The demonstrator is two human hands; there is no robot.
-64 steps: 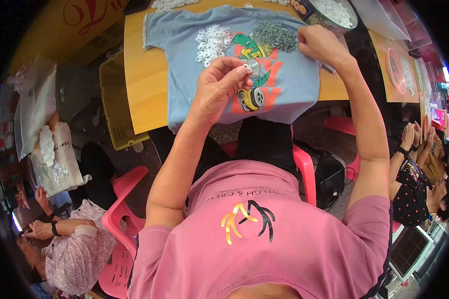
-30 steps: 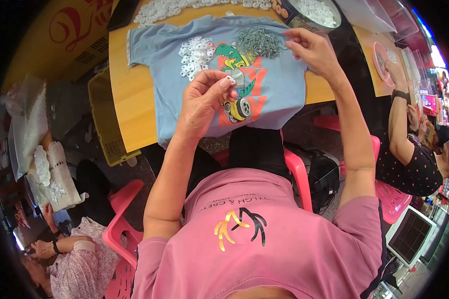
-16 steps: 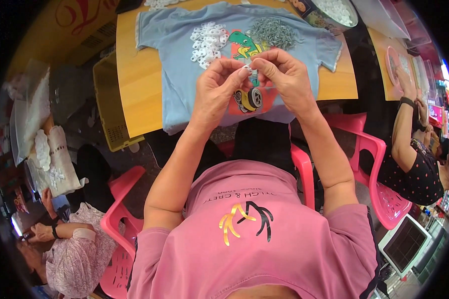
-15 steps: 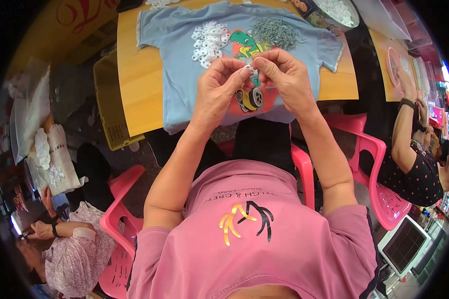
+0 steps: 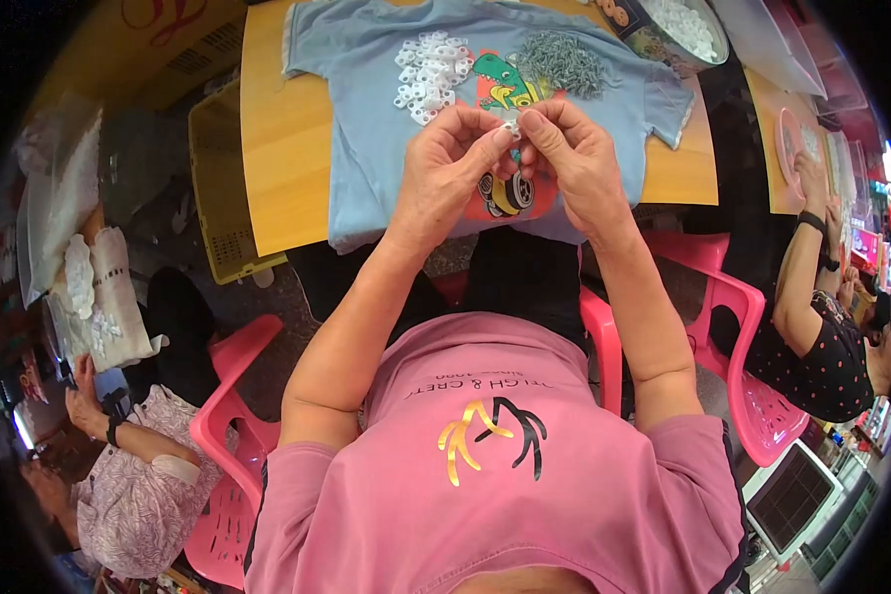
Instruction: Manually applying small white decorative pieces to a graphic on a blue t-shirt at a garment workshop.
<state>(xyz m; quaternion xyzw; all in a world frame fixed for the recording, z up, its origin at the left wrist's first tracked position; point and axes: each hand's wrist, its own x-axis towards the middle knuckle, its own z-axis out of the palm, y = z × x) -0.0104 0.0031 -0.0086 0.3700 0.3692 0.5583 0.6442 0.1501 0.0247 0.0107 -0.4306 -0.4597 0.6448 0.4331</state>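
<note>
My left hand [image 5: 444, 170] and my right hand [image 5: 578, 164] meet over a blue T-shirt [image 5: 366, 148] laid on the table. Between the left thumb and fingers is a small white plastic piece [image 5: 511, 129]. The right thumb and forefinger press together at its right side; whatever they grip is too small to make out. Beyond the left hand lies a pile of similar white plastic pieces [image 5: 432, 74] with round holes. A heap of thin grey pieces [image 5: 567, 65], screw-like in shape, lies beyond the right hand. The shirt's green dinosaur print [image 5: 495, 69] shows between the piles.
The shirt covers much of the yellow wooden table [image 5: 275, 148]. At the far right corner stands a round tub [image 5: 725, 45] of white pieces. A yellow crate [image 5: 218, 218] stands left of the table. Co-workers sit on both sides, near pink chairs [image 5: 233, 450].
The view has shifted slightly, so the table and piles sit a little higher and further right. My hands stay together around the white piece. The left co-worker's hands have moved.
</note>
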